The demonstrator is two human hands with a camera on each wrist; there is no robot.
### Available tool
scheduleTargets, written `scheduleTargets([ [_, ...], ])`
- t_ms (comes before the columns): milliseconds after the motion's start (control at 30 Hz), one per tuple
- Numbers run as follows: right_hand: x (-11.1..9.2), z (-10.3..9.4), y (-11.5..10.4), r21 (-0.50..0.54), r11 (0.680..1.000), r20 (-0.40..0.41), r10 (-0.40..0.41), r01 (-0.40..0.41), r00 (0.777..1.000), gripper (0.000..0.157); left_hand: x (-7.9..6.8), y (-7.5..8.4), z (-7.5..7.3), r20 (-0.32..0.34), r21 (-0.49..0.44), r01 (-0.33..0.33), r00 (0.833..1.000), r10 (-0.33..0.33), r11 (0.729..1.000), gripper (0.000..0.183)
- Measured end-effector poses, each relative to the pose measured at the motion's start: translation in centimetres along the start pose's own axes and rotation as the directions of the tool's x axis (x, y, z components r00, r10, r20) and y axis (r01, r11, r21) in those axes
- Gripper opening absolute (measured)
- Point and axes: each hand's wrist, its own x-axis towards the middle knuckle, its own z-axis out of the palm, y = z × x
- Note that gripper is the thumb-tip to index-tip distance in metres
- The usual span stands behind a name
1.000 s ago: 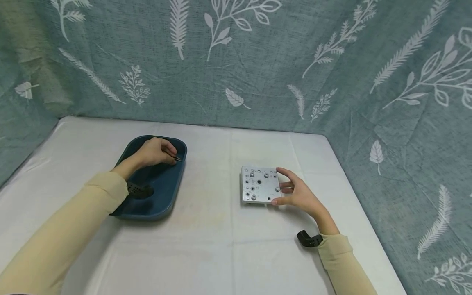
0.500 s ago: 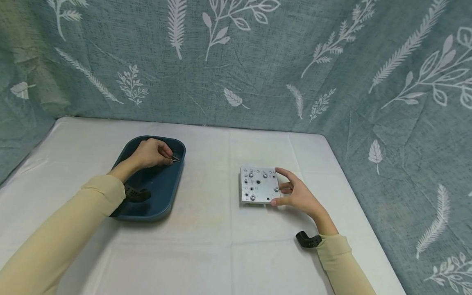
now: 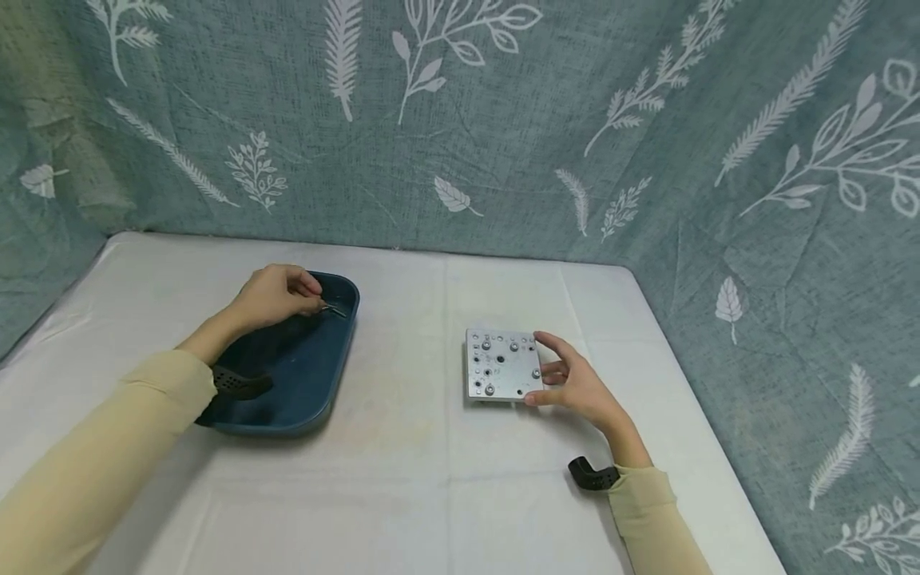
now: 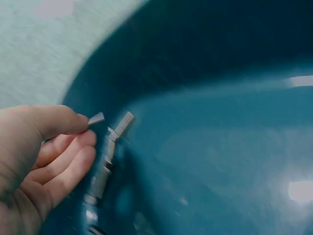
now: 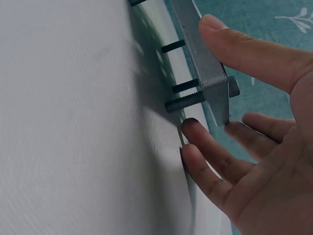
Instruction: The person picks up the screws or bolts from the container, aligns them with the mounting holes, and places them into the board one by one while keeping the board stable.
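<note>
On my feed the hands are well apart: left hand [image 3: 276, 299] pinching a slim metal piece [image 4: 97, 119] over the glossy, round-cornered blue tray [image 3: 298, 379], near threaded bolts [image 4: 101, 176] in it. Right of the tray, right hand [image 3: 580, 390] grips a squarish, hole-dotted metal plate [image 3: 509, 377].

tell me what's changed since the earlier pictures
The left hand has shifted left, away from the right wall of the dark blue rectangular plastic tray, pinching a small silver metal piece; when it was taken is unclear. The right hand still grips the square silver metal plate.
</note>
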Motion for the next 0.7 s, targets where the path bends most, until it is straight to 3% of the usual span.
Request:
scheduleTargets([
  [133, -0.2, 0.2, -0.2, 0.011, 1.0, -0.006, -0.011, 0.011, 1.0, 0.105, -0.4, 1.9, -0.5, -0.107, -0.004, -0.035, 0.994, 0.034, 0.999, 0.024],
  [267, -0.1, 0.1, -0.4, -0.005, 1.0, -0.003, -0.015, 0.015, 1.0, 0.107, -0.2, 4.9, 0.6, -0.149, -0.051, -0.084, 0.986, 0.076, 0.995, 0.023],
  [533, 0.0, 0.2, -0.1, 0.025, 1.0, -0.005, -0.004, 0.005, 1.0, 0.107, 1.2, 10.4, 6.0, -0.077, -0.199, -0.243, 0.97, 0.232, 0.949, 0.017],
  [700, -0.1, 0.0, -0.2, 0.021, 1.0, -0.003, -0.008, 0.008, 1.0, 0.107, 2.0, 12.9, 9.8, -0.061, -0.281, -0.281, 0.959, 0.275, 0.918, 0.017],
])
